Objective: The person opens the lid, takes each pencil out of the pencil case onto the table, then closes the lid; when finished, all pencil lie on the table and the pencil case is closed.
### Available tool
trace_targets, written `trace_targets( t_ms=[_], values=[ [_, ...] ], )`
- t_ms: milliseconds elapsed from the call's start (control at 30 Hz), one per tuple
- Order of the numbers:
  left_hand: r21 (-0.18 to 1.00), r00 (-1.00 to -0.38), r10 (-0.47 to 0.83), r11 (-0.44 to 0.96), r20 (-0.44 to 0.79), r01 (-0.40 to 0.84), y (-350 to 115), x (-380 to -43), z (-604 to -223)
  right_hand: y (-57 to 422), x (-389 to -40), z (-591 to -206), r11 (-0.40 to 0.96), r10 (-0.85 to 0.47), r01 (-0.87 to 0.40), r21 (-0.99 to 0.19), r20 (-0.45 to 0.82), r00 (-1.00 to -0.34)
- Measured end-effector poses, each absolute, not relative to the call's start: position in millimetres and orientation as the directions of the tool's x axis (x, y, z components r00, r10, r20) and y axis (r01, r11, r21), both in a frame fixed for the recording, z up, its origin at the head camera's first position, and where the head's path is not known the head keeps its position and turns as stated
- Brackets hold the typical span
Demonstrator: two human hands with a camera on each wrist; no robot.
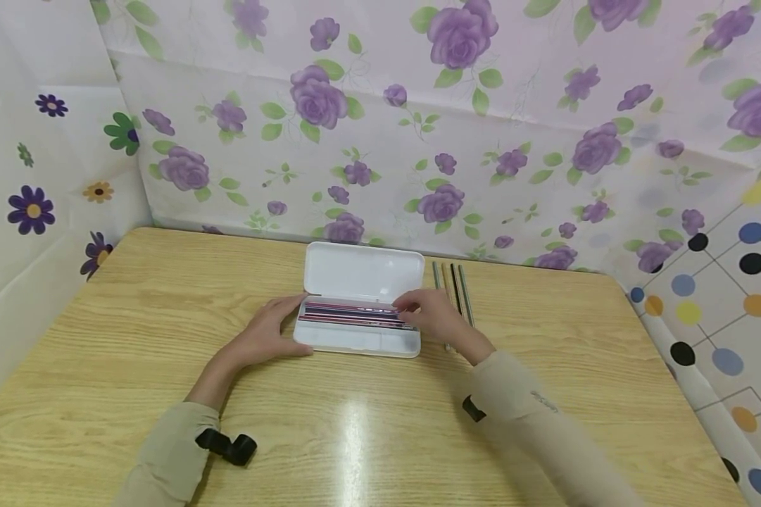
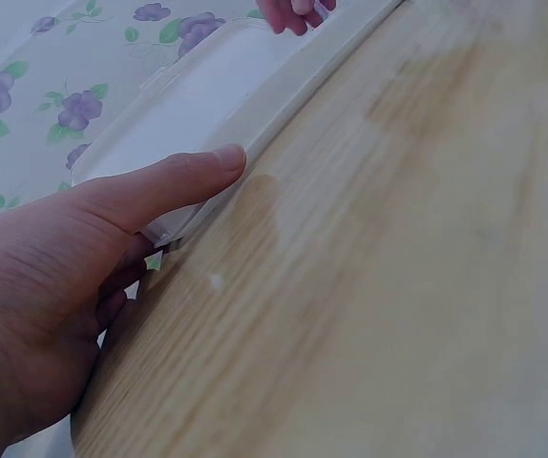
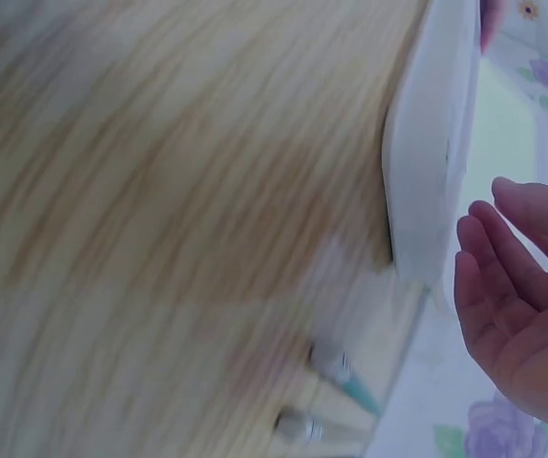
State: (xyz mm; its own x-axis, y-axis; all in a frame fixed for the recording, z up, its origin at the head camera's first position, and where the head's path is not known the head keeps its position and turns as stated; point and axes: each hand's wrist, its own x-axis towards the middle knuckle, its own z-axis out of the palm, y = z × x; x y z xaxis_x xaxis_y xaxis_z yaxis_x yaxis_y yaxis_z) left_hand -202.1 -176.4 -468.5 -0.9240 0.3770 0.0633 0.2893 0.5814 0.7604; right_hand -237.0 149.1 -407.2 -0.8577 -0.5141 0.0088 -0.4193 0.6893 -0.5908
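A white pencil case (image 1: 355, 342) lies with its lid (image 1: 361, 271) swung back on the table. Inside it is a row of red and dark pencils (image 1: 348, 315). My left hand (image 1: 262, 334) grips the case's left end, thumb along the front wall and other fingers round the back corner, as the left wrist view also shows. Over the right end of the case, my right hand (image 1: 437, 317) has its fingertips at the ends of the pencils. The right wrist view shows those fingers loosely bent, thumb apart, with nothing between them.
Several loose pencils (image 1: 454, 282) lie side by side right of the case, partly behind the right hand. A flowered sheet (image 1: 380, 141) hangs along the table's back edge, with patterned sheets at both sides. Bare wooden tabletop (image 1: 291, 436) stretches in front.
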Motion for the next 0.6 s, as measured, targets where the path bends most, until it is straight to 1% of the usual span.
trace_targets(
  t_ms=[233, 433, 500, 600],
  values=[
    [0.756, -0.925, 0.375, 0.589, 0.057, 0.286, -177.1, -201.4, -468.2, 126.1, -239.1, -413.4, 0.669, -0.57, -0.45, -0.592, -0.02, -0.821],
    [0.755, -0.926, 0.374, 0.591, 0.053, 0.282, -177.2, -201.4, -468.4, 113.8, -242.4, -416.3, 0.683, -0.582, -0.448, -0.576, -0.058, -0.811],
    [0.755, -0.926, 0.374, 0.591, 0.056, 0.284, -176.8, -201.4, -468.2, 111.8, -243.9, -417.6, 0.697, -0.584, -0.458, -0.552, -0.066, -0.809],
    [0.758, -0.926, 0.373, 0.588, 0.056, 0.283, -176.4, -201.3, -467.7, 110.1, -245.3, -418.1, 0.714, -0.605, -0.506, -0.484, -0.06, -0.794]
  ],
)
